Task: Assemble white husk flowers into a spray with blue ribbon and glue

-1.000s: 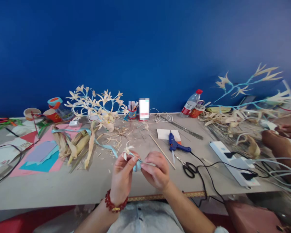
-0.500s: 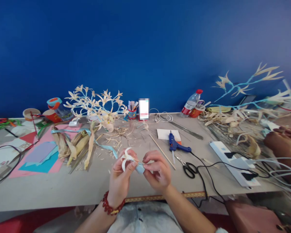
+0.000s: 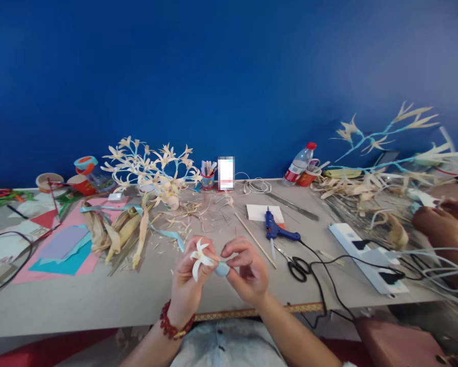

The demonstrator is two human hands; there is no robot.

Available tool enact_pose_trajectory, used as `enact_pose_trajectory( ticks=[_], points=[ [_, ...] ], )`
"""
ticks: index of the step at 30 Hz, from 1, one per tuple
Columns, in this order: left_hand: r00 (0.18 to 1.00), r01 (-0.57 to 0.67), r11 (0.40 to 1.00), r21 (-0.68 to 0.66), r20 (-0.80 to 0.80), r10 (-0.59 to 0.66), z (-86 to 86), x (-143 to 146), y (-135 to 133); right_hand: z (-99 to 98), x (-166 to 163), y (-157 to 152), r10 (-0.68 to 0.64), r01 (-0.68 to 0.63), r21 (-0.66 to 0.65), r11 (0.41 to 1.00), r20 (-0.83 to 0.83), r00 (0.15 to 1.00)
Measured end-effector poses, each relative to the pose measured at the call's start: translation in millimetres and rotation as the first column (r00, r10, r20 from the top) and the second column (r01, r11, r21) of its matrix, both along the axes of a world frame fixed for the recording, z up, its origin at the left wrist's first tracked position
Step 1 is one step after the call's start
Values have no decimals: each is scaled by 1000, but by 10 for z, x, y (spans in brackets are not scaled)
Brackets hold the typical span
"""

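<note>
Blue wall (image 3: 229, 81) behind. Left hand (image 3: 186, 278) pinches pale flower (image 3: 200, 260), petals formed; right hand (image 3: 250, 272) pinches blue tape roll (image 3: 221, 269), wrapping apparently unfinished.

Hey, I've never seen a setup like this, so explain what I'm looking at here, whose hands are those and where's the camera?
There's no machine here: these are a person's two bare hands. One camera, worn on that person's head, took every picture, looking forward and down. The left hand holds a white flower. The right hand seems to pinch the edge of a light blue piece, perhaps rolled tape, between the hands. On the table are dried husks to the left; to the right, a blue glue gun, black-handled scissors and a white power strip. Pale flower sprays stand toward the blue wall. At far right, a co-worker's hands are at work.
</note>
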State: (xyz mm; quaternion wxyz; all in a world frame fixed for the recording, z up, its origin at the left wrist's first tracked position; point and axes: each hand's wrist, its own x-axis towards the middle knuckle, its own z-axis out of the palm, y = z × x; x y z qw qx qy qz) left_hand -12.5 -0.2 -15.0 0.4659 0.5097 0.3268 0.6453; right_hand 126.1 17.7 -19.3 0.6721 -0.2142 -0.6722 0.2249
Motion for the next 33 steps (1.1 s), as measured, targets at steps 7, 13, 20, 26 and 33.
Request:
enact_pose_trajectory(
  ticks=[7,13,20,26,33],
  points=[
    [1000,10,999,42,-26,-9,30,-15,-8,63,11,2,-44,42,33,999,68,997],
    [999,-14,998,66,-48,17,24,-37,-17,159,23,2,-52,39,111,993,122,991],
    [995,-32,995,94,-90,40,59,-54,-2,230,12,-7,-42,22,132,991,152,988],
    [997,-34,998,47,-68,37,69,-46,4,231,35,8,-77,38,203,978,188,979],
    [997,-25,998,53,-75,29,72,-61,-4,192,33,12,-110,55,275,960,189,976]
  ],
)
